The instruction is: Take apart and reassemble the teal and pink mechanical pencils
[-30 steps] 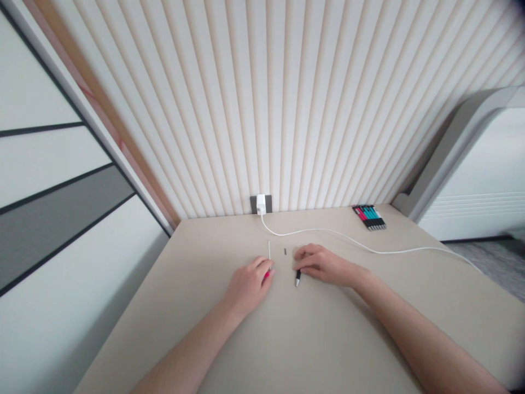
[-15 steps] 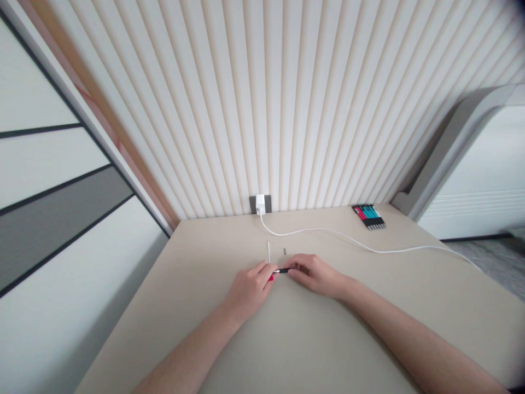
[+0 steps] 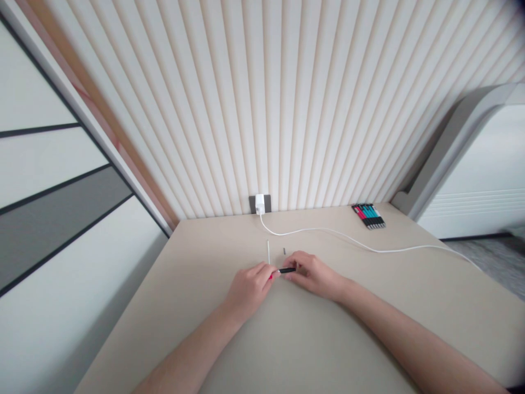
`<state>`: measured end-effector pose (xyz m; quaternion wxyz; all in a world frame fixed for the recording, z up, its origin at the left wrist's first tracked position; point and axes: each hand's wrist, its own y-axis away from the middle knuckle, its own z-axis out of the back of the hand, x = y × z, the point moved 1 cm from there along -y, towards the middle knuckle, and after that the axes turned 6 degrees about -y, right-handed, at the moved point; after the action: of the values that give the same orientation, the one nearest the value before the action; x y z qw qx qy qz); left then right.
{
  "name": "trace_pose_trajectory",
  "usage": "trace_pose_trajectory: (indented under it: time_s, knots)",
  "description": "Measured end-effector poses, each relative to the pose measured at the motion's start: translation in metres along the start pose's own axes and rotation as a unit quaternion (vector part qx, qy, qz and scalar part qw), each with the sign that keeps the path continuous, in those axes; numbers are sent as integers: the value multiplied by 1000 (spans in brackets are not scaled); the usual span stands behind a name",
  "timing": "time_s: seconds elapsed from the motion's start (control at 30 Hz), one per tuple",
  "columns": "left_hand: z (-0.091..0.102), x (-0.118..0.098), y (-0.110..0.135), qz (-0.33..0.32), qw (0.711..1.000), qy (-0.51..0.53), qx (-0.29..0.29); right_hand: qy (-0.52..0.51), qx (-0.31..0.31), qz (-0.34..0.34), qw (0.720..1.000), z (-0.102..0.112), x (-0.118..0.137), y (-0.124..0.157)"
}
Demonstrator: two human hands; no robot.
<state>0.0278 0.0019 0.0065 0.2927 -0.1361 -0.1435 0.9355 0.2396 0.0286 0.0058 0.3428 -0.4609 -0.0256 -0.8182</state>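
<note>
My left hand grips a small red pen part, mostly hidden by its fingers. My right hand pinches a slim black pen barrel, whose other end meets the left fingertips. I cannot tell whether the two parts are joined. Just beyond the hands, a thin white pen refill and a tiny dark pen piece lie apart on the beige tabletop.
A white charger sits in a dark wall socket at the table's far edge, and its white cable runs right across the table and over the edge. A pack of several coloured pens lies at the far right.
My right hand has picked the black barrel up from the table and brought it to the left hand. The hands now sit closer together, and the white refill and dark piece stay put.
</note>
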Motion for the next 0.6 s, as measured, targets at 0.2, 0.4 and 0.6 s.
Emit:
trace_pose_trajectory:
  time_s: [0.2,0.4,0.6]
  knots:
    - [1,-1,0,-8,1000,16,6,19,23,37,999,-2,0,0]
    - [-1,-1,0,-5,1000,9,12,18,17,22,999,-3,0,0]
    - [1,-2,0,-6,1000,-19,17,27,-2,36,999,-2,2,0]
